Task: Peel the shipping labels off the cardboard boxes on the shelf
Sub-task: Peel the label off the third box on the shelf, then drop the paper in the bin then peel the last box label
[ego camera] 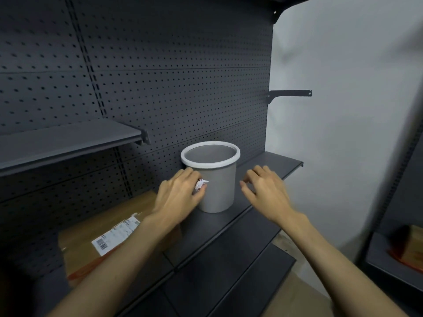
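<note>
A cardboard box (91,239) lies on the dark shelf (229,239) at lower left, with a white shipping label (116,236) stuck on its top face. My left hand (180,193) is above the box's far end and pinches a crumpled white label scrap (201,184) right beside the grey bin (217,188). My right hand (265,191) hovers to the right of the bin, fingers loosely spread and holding nothing.
The grey bin has a white rim and stands against the perforated back panel (171,88). A higher shelf (68,143) juts out at the left. Another cardboard box (409,245) sits on a separate shelf at far right. A bare bracket (290,93) sticks out from the panel edge.
</note>
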`<state>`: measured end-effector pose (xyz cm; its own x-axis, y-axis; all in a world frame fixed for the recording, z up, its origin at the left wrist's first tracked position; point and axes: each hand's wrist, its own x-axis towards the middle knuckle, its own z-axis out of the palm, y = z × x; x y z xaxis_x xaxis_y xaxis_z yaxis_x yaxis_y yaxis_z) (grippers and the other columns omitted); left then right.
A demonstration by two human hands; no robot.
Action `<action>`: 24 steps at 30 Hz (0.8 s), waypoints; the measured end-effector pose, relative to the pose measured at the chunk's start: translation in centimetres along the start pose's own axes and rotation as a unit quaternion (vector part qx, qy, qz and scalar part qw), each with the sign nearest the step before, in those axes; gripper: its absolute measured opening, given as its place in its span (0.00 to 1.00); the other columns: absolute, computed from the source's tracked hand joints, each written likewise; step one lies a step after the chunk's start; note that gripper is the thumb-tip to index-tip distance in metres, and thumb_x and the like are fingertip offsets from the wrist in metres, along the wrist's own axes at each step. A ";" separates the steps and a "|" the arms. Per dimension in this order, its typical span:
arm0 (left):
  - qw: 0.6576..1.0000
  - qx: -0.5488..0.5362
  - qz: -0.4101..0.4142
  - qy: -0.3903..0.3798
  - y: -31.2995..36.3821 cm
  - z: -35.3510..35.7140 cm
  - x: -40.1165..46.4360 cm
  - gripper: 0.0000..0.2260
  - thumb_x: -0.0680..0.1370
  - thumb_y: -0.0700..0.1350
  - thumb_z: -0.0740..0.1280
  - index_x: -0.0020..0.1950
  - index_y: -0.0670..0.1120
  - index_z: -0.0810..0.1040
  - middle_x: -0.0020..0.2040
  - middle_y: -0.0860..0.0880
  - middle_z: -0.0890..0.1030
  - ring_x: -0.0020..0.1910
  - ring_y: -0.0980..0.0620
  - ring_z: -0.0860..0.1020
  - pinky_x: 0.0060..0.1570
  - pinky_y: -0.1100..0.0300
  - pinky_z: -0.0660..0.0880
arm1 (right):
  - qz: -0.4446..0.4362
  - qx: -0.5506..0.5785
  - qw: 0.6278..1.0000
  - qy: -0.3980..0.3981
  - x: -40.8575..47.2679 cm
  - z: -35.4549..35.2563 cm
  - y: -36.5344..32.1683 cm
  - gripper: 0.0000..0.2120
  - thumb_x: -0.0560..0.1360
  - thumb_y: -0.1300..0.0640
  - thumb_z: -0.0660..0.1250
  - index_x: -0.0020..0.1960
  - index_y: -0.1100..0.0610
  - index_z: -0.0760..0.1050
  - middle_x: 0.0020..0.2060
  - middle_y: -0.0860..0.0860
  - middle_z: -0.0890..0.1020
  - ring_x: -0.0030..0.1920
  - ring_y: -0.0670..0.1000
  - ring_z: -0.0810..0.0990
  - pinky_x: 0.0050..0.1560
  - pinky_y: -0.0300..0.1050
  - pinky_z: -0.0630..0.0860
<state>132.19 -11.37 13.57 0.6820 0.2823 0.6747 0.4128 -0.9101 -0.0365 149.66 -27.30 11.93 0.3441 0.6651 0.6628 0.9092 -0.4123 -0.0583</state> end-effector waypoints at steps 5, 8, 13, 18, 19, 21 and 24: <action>1.000 -0.001 -0.024 0.013 -1.8 4.3 4.9 0.07 0.76 0.53 0.66 0.47 0.51 0.76 0.46 0.54 0.77 0.47 0.52 0.76 0.31 0.58 0.69 | -0.029 0.001 1.000 0.000 5.7 3.6 2.8 0.11 0.76 0.51 0.64 0.43 0.58 0.76 0.40 0.53 0.77 0.42 0.55 0.74 0.41 0.51 0.72; 0.999 -0.012 -0.046 0.021 -2.5 6.9 8.4 0.07 0.75 0.53 0.67 0.46 0.50 0.75 0.45 0.54 0.78 0.46 0.52 0.75 0.32 0.58 0.69 | -0.050 0.003 0.999 -0.011 9.9 5.6 4.4 0.11 0.76 0.51 0.64 0.43 0.58 0.76 0.41 0.53 0.78 0.42 0.56 0.74 0.42 0.50 0.73; 0.997 -0.015 -0.075 0.021 -3.6 11.0 14.2 0.07 0.76 0.50 0.66 0.47 0.47 0.75 0.45 0.51 0.79 0.47 0.50 0.75 0.43 0.57 0.70 | -0.079 -0.003 0.996 -0.027 16.5 8.8 6.8 0.10 0.76 0.51 0.63 0.43 0.57 0.76 0.41 0.53 0.77 0.44 0.55 0.74 0.43 0.50 0.71; 0.992 -0.016 -0.124 -0.015 -4.3 14.3 17.6 0.08 0.77 0.51 0.64 0.52 0.48 0.76 0.50 0.52 0.79 0.51 0.51 0.74 0.52 0.56 0.70 | -0.097 0.029 0.994 -0.038 19.5 11.6 8.7 0.09 0.77 0.53 0.63 0.45 0.59 0.77 0.42 0.54 0.79 0.45 0.56 0.75 0.45 0.50 0.71; 0.991 -0.010 -0.131 -0.027 -4.2 14.9 18.1 0.09 0.78 0.52 0.63 0.52 0.49 0.76 0.51 0.52 0.78 0.52 0.51 0.74 0.52 0.56 0.70 | -0.100 0.036 0.993 -0.042 19.9 12.1 9.1 0.09 0.77 0.53 0.63 0.45 0.59 0.77 0.42 0.54 0.79 0.45 0.56 0.75 0.45 0.51 0.72; 0.988 0.010 -0.146 -0.058 -4.0 15.9 19.0 0.13 0.79 0.55 0.61 0.55 0.49 0.77 0.53 0.51 0.78 0.53 0.50 0.74 0.53 0.56 0.69 | -0.113 0.047 0.992 -0.042 20.9 13.0 10.0 0.09 0.77 0.54 0.62 0.45 0.58 0.77 0.43 0.53 0.79 0.45 0.55 0.75 0.45 0.50 0.73; 0.979 0.066 -0.162 -0.102 -3.5 16.9 19.9 0.18 0.80 0.59 0.57 0.60 0.48 0.77 0.57 0.49 0.77 0.57 0.49 0.73 0.56 0.54 0.68 | -0.147 0.056 0.987 -0.040 22.3 14.0 11.1 0.09 0.77 0.55 0.62 0.46 0.58 0.78 0.42 0.53 0.79 0.43 0.54 0.75 0.43 0.50 0.74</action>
<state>154.52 2.54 14.67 0.6031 0.6173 0.5051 0.6929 -0.7192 0.0517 170.71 -8.34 15.59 0.0744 0.7944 0.6028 0.9911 -0.1257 0.0434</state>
